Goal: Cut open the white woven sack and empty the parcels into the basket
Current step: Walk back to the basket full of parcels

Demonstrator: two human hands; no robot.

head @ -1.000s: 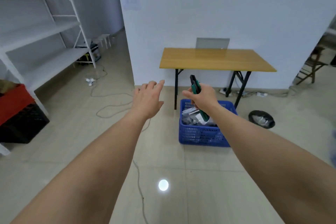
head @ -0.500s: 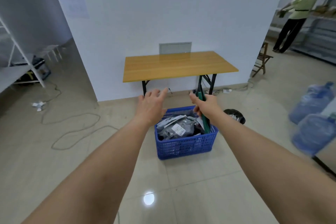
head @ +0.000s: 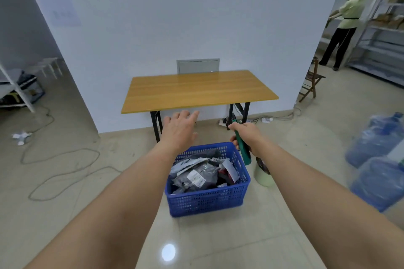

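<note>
A blue plastic basket (head: pixel 207 202) stands on the tiled floor in front of me, holding grey and white parcels (head: pixel 197 176). My left hand (head: pixel 180 130) is stretched out above the basket's far left corner, fingers apart and holding nothing. My right hand (head: pixel 246 134) hovers over the basket's far right corner, closed around a green-handled cutter (head: pixel 242 148) whose handle points down. No white woven sack is in view.
A wooden folding table (head: pixel 196 89) stands against the white wall behind the basket. Blue water bottles (head: pixel 376 164) sit at the right, a small bin (head: pixel 263 172) beside the basket. Cables (head: pixel 63 166) trail on the floor at left. A person (head: pixel 343 28) stands at far-right shelves.
My view has swung right and come closer to the basket and table. Both hands stay outstretched, the right one still gripping the cutter, now over the basket's far edge.
</note>
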